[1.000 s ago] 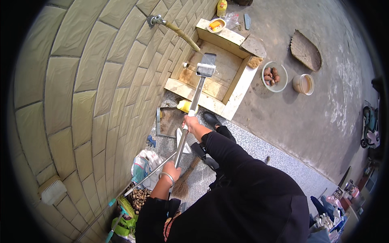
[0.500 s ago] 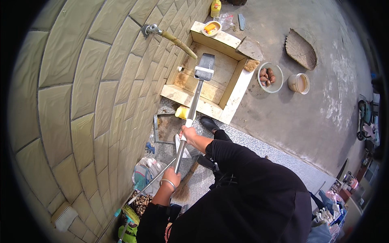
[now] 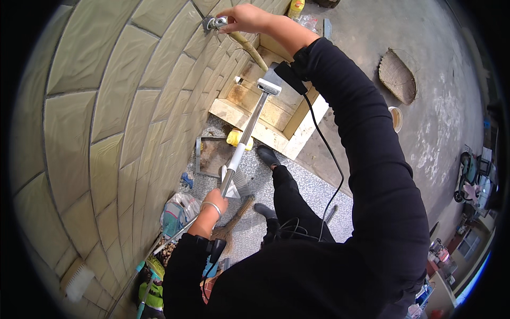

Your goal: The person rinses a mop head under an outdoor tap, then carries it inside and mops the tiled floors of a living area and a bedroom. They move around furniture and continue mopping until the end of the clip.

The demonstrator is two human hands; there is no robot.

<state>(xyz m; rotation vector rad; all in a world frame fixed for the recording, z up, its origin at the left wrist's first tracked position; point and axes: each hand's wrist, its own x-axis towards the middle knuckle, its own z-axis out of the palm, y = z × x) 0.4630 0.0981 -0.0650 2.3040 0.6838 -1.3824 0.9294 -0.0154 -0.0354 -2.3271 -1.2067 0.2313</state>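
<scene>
My left hand [image 3: 214, 201], with a bangle at its wrist, is closed around the lower pole of a flat mop [image 3: 251, 127]. The mop slants away from me, its white and grey head over a tiled basin [image 3: 234, 115]. My right hand [image 3: 245, 18] reaches far forward to the brick wall, with its fingers closed on a metal tap [image 3: 218, 23]. From that tap a yellowish hose [image 3: 249, 50] hangs down into the basin. My right forearm, with a black cabled device at the wrist, covers part of the basin's far right side.
A dustpan [image 3: 198, 155], a yellow container [image 3: 234, 137] and a straw broom [image 3: 228, 226] lie near my feet. By the wall are plastic bags [image 3: 186, 204] and a brush [image 3: 77, 279]. On the concrete stand a woven basket [image 3: 397, 77] and a bucket [image 3: 396, 118], partly hidden.
My right hand has left the mop pole and moved forward to the tap. My left hand still grips the pole. My right arm now hides the bowl of reddish tubers.
</scene>
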